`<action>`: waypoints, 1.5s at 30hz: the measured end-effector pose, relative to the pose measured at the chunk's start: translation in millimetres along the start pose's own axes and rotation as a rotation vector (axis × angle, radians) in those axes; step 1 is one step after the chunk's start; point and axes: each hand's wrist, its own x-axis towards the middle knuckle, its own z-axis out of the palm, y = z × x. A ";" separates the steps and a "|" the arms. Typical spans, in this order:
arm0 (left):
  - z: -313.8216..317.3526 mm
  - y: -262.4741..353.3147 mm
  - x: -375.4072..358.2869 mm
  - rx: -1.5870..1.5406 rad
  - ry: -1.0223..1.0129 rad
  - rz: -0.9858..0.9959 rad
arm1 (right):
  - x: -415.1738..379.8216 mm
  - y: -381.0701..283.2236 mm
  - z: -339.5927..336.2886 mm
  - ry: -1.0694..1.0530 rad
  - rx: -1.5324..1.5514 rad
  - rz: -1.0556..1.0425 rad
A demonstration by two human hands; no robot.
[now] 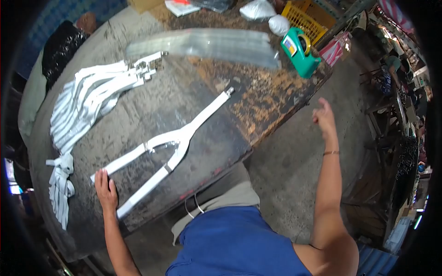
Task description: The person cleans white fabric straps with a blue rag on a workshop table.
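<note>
White Y-shaped suspenders (184, 133) with metal clips and sliders lie spread on the dark worktable (202, 170). My left hand (106, 189) rests with its fingers extended on the lower left end of one strap. My right hand (324, 117) hangs in the air past the table's right edge, apart from the suspenders, with some fingers stretched out and others curled, holding nothing visible. A pile of white straps (85, 99) with metal clips lies at the left, its lower part bundled in a knot.
Clear plastic sleeves (207, 43) lie across the table's far side. A green tape dispenser (301, 53) stands near the right edge, beside a yellow crate (304, 20) and white bags (258, 10). A black plastic bag (62, 50) is at the upper left. People sit far right.
</note>
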 end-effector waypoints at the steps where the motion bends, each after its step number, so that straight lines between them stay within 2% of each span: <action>1: 0.3 -0.4 0.2 0.002 0.009 0.009 | -29.7 22.3 12.0 -0.104 0.018 0.084; 4: 1.5 -2.1 0.8 0.018 -0.004 -0.002 | -107.9 71.8 62.7 -0.442 0.115 0.376; 8: 0.8 -2.2 0.4 0.017 -0.006 -0.006 | -164.6 84.4 133.2 -0.747 0.101 0.434; 9: 1.9 -2.4 1.0 0.021 -0.001 -0.004 | -170.0 81.4 146.0 -0.745 0.101 0.432; 11: 1.7 -0.5 2.1 0.018 0.002 -0.013 | -172.9 77.9 167.5 -0.927 -0.001 0.420; 12: 1.6 -0.2 1.4 0.019 0.001 -0.020 | -172.9 78.3 176.0 -0.932 -0.009 0.415; 15: 1.9 -0.9 0.7 0.027 0.004 -0.020 | -173.6 87.3 197.0 -0.878 -0.106 0.368; 17: 2.2 -1.4 0.4 0.018 0.006 -0.021 | -166.3 94.7 209.5 -0.936 -0.472 0.204; 18: 2.8 -1.9 0.4 0.009 0.009 -0.024 | -161.9 102.9 216.8 -0.935 -0.474 0.203; 20: 3.3 -1.6 0.0 -0.003 0.010 -0.024 | -155.8 117.3 227.7 -1.034 -0.929 -0.212; 23: 2.7 -0.6 0.7 -0.001 0.017 -0.021 | -159.9 85.2 227.4 -1.089 -0.979 -0.202; 27: 2.9 -1.0 0.3 -0.002 0.018 -0.024 | -160.9 95.0 231.1 -1.038 -1.023 -0.204; 29: 3.1 -1.3 0.2 -0.003 0.015 -0.023 | -158.4 124.0 234.2 -0.896 -1.034 -0.061; 30: 3.4 -2.0 0.0 -0.004 0.018 -0.020 | -161.2 114.8 228.0 -0.898 -1.037 -0.058; 32: 3.3 -2.3 0.3 -0.006 0.020 -0.019 | -170.5 73.2 210.3 -0.935 -1.016 -0.261; 33: 3.2 -1.8 0.4 -0.013 0.019 -0.022 | -172.4 68.6 204.4 -0.937 -1.018 -0.261; 35: 3.4 -1.7 0.4 -0.021 0.016 -0.027 | -176.3 69.8 186.9 -0.786 -0.321 0.431; 36: 3.4 -1.9 0.4 -0.016 0.018 -0.023 | -175.6 81.4 179.8 -0.788 -0.323 0.432; 38: 3.3 -2.2 0.0 -0.010 0.016 -0.017 | -177.1 110.0 169.7 -0.637 -0.056 0.608; 45: 3.2 -1.9 0.3 0.002 0.009 -0.023 | -204.0 121.4 164.6 -0.515 0.093 0.668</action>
